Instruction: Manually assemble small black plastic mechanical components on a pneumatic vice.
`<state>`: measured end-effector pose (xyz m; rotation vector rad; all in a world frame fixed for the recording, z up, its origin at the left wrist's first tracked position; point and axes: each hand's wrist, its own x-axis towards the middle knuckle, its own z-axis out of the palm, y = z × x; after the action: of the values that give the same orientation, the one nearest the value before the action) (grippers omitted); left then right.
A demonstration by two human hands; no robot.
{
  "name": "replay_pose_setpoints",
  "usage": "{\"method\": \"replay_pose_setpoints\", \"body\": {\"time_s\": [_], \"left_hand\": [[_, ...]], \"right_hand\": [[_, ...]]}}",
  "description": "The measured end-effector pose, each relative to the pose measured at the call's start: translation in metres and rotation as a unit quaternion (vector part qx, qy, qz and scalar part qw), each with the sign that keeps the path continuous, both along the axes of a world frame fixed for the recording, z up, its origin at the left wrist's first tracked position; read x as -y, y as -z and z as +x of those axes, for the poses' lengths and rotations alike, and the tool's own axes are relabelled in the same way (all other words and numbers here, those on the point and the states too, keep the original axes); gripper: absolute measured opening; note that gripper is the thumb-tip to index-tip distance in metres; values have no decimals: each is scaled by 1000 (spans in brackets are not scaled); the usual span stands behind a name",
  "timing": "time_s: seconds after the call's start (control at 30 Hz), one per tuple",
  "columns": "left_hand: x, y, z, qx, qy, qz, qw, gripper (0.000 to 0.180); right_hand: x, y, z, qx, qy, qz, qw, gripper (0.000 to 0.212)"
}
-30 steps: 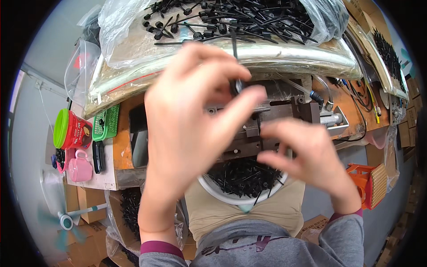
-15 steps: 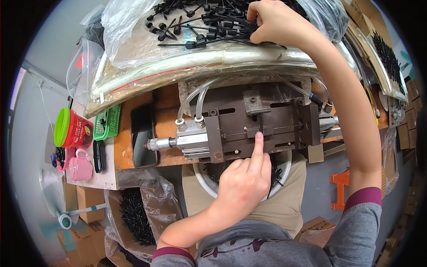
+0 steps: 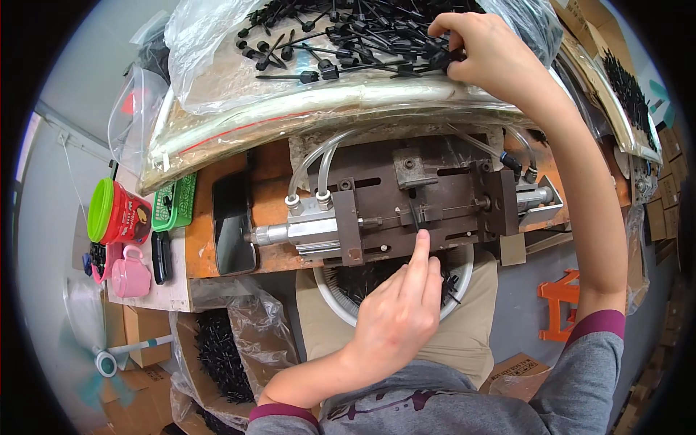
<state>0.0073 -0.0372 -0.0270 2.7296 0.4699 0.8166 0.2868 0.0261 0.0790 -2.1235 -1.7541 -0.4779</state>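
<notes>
My left hand (image 3: pixel 399 308) reaches over the front of a dark metal clamping fixture (image 3: pixel 377 163) with its index finger stretched out. That fingertip is at the lower end of a thin black piece (image 3: pixel 415 210) standing in the fixture's central slot; whether they touch is hard to tell. My right hand (image 3: pixel 482 54) is at the right of a heap of black stemmed plastic parts (image 3: pixel 355 43) with knobbed heads. Its thumb and fingers close round a dark stemmed part (image 3: pixel 457 55), partly hidden by them.
Silver air cylinders (image 3: pixel 313 226) with clear hoses flank the fixture. A phone (image 3: pixel 233 225) lies on the left of the bench, beside a green basket (image 3: pixel 175 203), a red tub (image 3: pixel 129 212) and a pink cup (image 3: pixel 131 274). A white-rimmed round container (image 3: pixel 337 310) sits below the fixture.
My right hand has shifted right along the heap, its fingers now round a part. My left fingertip has drawn back slightly toward me. The left cylinder's knob and rod have moved inward.
</notes>
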Motion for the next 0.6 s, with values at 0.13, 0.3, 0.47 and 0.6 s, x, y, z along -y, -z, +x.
{"method": "replay_pose_setpoints", "body": {"time_s": [0.13, 0.3, 0.47, 0.6], "left_hand": [[-5, 8, 7, -14, -5, 12, 1000, 27], [-17, 8, 15, -1, 3, 15, 1000, 24], [-19, 6, 13, -33, 3, 19, 999, 26], [-23, -2, 10, 70, 24, -181, 981, 33]], "right_hand": [[7, -13, 1, 58, -42, 47, 996, 26], [24, -18, -8, 12, -98, 85, 991, 29], [55, 11, -39, 51, -205, 226, 951, 33], [93, 47, -68, 22, -281, 197, 939, 31]]}}
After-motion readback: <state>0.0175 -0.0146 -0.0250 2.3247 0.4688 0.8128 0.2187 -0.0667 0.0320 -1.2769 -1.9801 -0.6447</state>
